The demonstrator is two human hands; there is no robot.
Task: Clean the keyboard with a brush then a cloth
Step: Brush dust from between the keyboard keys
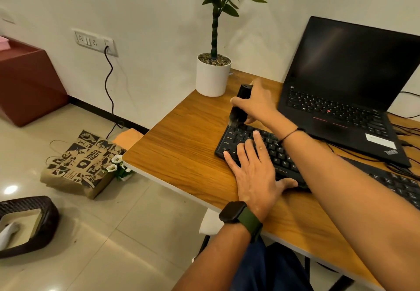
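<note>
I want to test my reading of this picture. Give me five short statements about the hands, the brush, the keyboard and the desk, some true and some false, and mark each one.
1. The right hand grips the brush. True.
2. The brush bristles are at the keyboard's far left corner. True.
3. The left hand holds a cloth. False: it lies flat on the keyboard, fingers straight, holding nothing.
4. The laptop lid is closed. False: it is open, and the screen is dark.
5. The plant pot stands on the floor. False: it stands on the desk, at the far corner by the wall.
</note>
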